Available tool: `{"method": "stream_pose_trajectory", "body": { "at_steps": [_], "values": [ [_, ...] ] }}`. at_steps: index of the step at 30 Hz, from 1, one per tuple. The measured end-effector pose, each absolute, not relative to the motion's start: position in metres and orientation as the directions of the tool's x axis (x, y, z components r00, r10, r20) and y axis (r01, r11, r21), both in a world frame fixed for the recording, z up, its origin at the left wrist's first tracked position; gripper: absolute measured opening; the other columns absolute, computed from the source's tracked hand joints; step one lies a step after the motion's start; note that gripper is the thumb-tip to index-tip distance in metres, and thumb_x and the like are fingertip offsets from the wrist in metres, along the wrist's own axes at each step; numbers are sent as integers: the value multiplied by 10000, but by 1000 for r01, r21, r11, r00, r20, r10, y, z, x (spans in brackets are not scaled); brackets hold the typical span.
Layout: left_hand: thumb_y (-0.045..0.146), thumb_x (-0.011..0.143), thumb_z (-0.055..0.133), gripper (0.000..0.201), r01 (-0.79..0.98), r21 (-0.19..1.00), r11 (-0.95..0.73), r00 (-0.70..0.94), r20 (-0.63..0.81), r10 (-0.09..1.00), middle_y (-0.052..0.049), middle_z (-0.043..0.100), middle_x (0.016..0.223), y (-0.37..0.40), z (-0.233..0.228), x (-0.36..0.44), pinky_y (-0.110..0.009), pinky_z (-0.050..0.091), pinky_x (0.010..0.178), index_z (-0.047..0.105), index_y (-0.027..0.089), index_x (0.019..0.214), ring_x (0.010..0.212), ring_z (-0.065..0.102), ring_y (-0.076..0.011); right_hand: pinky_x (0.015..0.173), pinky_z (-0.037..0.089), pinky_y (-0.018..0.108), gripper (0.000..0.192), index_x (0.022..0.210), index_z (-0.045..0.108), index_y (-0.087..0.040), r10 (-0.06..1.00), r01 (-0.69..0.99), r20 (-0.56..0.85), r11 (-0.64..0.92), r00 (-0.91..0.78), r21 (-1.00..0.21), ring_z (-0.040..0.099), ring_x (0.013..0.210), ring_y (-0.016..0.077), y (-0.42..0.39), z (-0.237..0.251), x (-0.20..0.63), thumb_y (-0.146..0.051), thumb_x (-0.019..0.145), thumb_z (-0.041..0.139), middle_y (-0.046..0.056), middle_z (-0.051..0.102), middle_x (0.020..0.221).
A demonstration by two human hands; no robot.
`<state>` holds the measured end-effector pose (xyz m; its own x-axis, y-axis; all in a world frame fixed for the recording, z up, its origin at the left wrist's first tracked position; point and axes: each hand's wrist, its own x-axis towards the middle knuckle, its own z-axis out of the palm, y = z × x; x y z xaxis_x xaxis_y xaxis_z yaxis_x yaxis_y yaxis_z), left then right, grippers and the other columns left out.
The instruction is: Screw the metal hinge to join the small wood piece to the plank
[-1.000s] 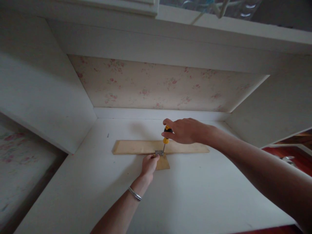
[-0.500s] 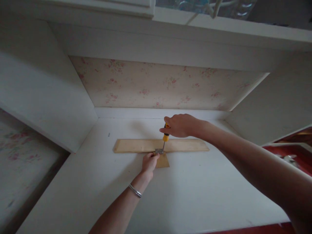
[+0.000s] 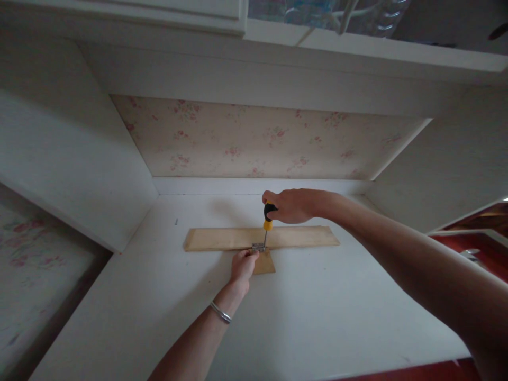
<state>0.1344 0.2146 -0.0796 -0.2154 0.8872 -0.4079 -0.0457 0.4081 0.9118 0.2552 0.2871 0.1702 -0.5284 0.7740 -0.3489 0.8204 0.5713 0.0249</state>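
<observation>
A yellow-and-black screwdriver stands nearly upright in my right hand, which is closed round its handle. Its thin shaft runs down to the right end of a small metal hinge. My left hand is closed, its thumb and fingers pinching the hinge's lower edge; part of the hinge is hidden by them. Under the hinge's upper part lies a long pale wooden board. A short wooden piece sits below it, partly covered by my left fingers. Any screw at the tip is too small to make out.
Both wooden pieces lie on a white surface. White side panels flank it, with floral wallpaper behind. Overhead runs a white shelf edge with clear plastic bottles above. Something red shows at the right.
My right fingers have shifted round the screwdriver handle, so more of its black part shows. My left hand stays on the hinge. The view has tilted slightly.
</observation>
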Motion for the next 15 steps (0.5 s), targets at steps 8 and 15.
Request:
{"method": "stream_pose_trajectory", "body": {
  "at_steps": [8,15],
  "values": [
    [299,651,653,163,-53,917,396,-213,-397,893,16,518,558,215,-78,134,-222,262,499,634,140,624,528,401,-100,535,364,311,522,1205,476,-229,780,823,-357,566,-514,54,589,698,236,288,174,253,-568,820,382,106,640,900],
    [302,658,662,164,-61,917,395,-198,-399,895,7,556,595,214,-80,133,-221,291,523,648,138,652,559,432,-103,557,361,310,538,1154,517,-220,776,839,-407,543,-482,41,571,640,206,295,173,256,-608,789,438,85,638,816]
  ]
}}
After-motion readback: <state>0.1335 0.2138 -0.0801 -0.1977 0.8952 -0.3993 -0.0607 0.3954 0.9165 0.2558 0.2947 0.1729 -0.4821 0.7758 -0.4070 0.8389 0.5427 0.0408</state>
